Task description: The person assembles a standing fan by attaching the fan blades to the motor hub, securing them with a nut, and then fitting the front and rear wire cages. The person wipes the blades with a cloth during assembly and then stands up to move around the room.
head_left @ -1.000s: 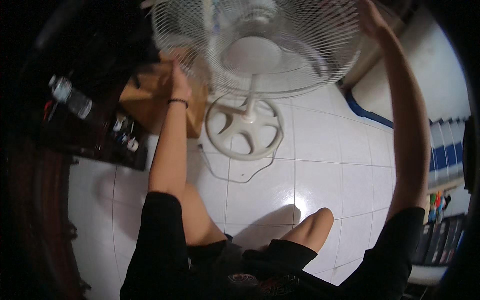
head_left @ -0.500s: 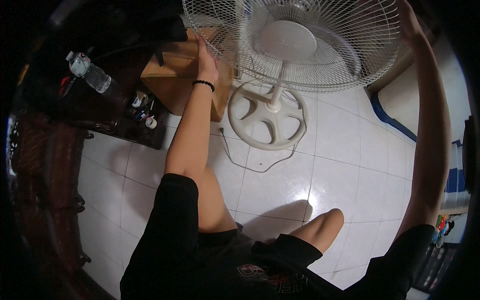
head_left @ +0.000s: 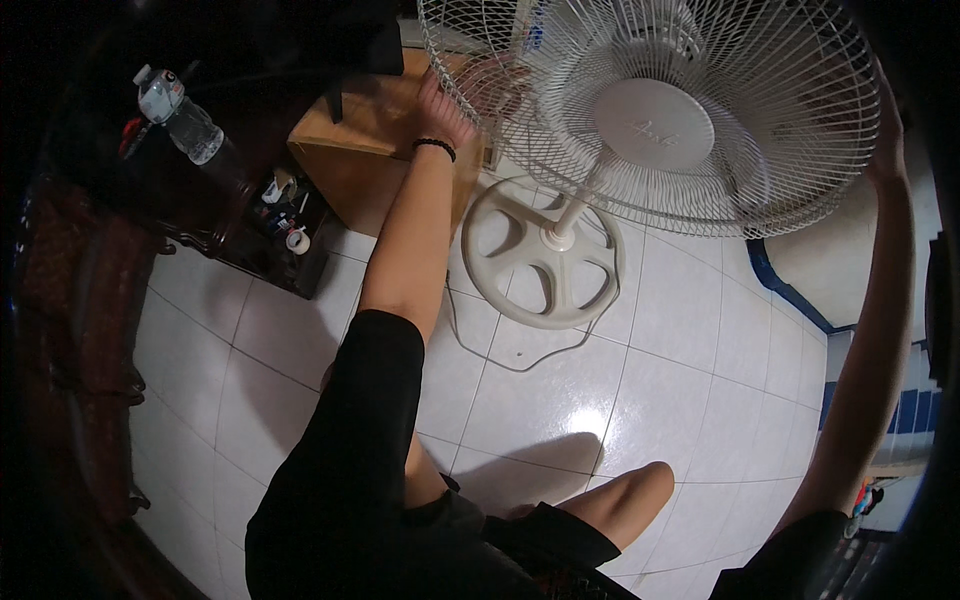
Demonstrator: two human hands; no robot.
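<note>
Gripping the wire fan guard (head_left: 720, 120) at its nine o'clock rim, the left hand (head_left: 440, 105) has fingers closed on the mesh. The right hand (head_left: 885, 140) presses the three o'clock rim; its grip is hard to tell. The round base (head_left: 545, 255) stands on the tiled floor (head_left: 600, 400).

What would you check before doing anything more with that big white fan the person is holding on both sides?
1. Left hand on the fan grille rim: ok.
2. Right hand on the opposite rim: ok, partly cut off at the picture's edge.
3. Round base flat on the tiled floor: ok.
4. Power cord loose on the floor near the base: not ok, trip risk.
5. Blades stopped: cannot tell.
6. Cardboard box close behind the left hand: not ok, tight space.
</note>
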